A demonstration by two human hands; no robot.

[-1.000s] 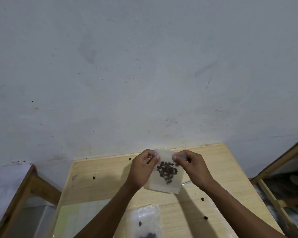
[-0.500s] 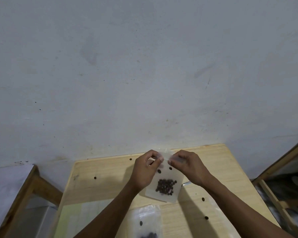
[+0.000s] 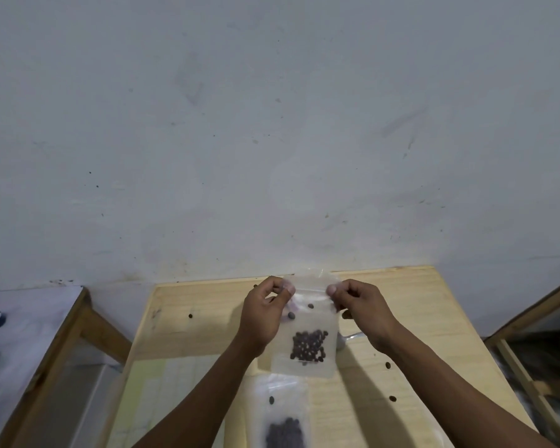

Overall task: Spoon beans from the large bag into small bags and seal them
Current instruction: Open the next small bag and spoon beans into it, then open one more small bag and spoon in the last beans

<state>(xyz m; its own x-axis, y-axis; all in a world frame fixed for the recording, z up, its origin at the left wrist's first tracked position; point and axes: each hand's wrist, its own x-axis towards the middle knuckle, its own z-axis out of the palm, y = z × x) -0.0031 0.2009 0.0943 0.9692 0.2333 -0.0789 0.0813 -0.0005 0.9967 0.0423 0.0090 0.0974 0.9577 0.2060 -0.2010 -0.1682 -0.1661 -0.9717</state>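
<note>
Head view: left hand (image 3: 265,313) and right hand (image 3: 361,307) each pinch a top corner of the small clear plastic bag of dark beans (image 3: 307,337), held upright above the pale wooden table (image 3: 417,312). Seal strip runs left-right between the two pinches — beans sit low, well clear of it. Likely next: fingertips press along that strip; either hand is equally near.

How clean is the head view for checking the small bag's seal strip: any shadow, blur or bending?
Head view: dim, even light; the clear small bag shows its beans sharply, but its top strip is faint between the left hand and right hand; arm shadows cross the table; wide-angle bending at the edges.
</note>
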